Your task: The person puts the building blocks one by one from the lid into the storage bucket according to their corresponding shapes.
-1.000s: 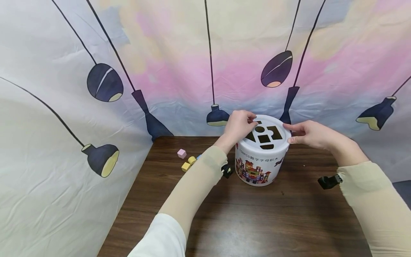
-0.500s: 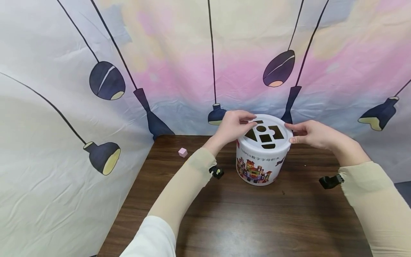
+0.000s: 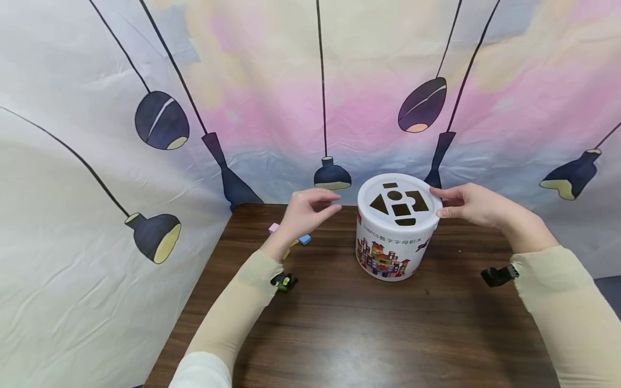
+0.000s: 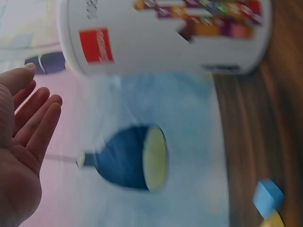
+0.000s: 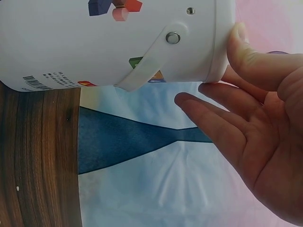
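Observation:
A white bucket (image 3: 388,250) printed with colourful block houses stands upright on the table. Its white lid (image 3: 371,191) has cut-out holes: a triangle, a circle, a square and others. My right hand (image 3: 475,203) touches the right edge of the lid, thumb and fingers spread along the rim; the right wrist view has the fingers (image 5: 213,118) fairly straight. Left of the bucket, my left hand (image 3: 305,213) hangs in the air, holding nothing, thumb and fingers apart. Below it lie small blocks: a blue one (image 3: 304,238), a pink one (image 3: 274,228) and a yellow piece (image 3: 290,248), partly hidden by the wrist.
The dark wooden table (image 3: 349,334) reaches back to a hanging cloth (image 3: 271,108) painted with lamps. A white handle (image 5: 149,61) is riveted to the bucket's right side. Each wrist wears a black camera.
My left hand has lifted off the lid and moved left and lower, toward the small blocks. The right hand stays at the rim, and the bucket has not moved.

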Demonstrator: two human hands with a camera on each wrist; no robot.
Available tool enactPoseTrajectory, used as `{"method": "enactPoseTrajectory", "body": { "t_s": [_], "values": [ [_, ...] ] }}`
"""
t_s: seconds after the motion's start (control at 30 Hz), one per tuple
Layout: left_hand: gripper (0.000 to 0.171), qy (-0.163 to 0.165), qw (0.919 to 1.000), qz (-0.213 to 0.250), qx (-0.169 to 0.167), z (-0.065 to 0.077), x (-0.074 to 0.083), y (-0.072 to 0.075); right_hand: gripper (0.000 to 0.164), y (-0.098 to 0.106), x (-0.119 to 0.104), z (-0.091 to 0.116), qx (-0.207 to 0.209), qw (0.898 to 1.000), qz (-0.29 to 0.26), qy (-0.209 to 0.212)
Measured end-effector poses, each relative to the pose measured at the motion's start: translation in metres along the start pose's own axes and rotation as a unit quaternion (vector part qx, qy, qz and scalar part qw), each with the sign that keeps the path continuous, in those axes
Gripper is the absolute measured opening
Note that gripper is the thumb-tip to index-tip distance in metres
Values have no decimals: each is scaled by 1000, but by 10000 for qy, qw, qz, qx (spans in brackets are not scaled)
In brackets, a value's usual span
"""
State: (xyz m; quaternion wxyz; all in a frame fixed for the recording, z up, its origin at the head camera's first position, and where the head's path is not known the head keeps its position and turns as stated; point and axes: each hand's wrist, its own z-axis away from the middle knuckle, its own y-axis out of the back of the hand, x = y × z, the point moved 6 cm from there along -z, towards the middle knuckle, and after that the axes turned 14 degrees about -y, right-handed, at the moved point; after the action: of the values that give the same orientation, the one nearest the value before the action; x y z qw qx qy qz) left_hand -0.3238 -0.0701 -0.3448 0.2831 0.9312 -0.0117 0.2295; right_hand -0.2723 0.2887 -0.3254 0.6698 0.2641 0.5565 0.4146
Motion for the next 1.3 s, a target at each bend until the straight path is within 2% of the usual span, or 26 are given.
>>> {"method": "enactPoseTrajectory", "body": {
  "t_s": [0.17,0.37,0.47,0.63,0.8,0.87,1.07,1.2,1.3],
  "values": [
    [22,373,9988,-271,-177,46,-15,17,73,0,1,1,43,10000,23,19],
    [21,898,9937,-85,-668,103,-27,27,73,0,0,0,39,10000,-4,55],
    [21,1177,9875,-88,-1042,126,-32,31,74,0,1,-1,11,10000,-9,-16],
    [26,1534,9719,-215,-1775,157,-40,37,75,2,1,0,-5,10000,1,-50],
    [31,1744,9540,-426,-2401,181,-48,40,75,1,1,-2,-20,10000,-1,-25],
    [32,1719,9489,-458,-2605,187,-49,40,75,0,1,-2,-15,10000,-1,-20],
    [34,1504,9438,-437,-2910,197,-49,38,75,0,1,-2,20,10000,10,-4],
    [35,1666,9358,-374,-3085,202,-51,36,74,1,1,-2,39,10000,26,13],
    [37,1655,9304,-367,-3250,204,-50,35,74,1,0,-2,44,10000,26,28]
  ]
}}
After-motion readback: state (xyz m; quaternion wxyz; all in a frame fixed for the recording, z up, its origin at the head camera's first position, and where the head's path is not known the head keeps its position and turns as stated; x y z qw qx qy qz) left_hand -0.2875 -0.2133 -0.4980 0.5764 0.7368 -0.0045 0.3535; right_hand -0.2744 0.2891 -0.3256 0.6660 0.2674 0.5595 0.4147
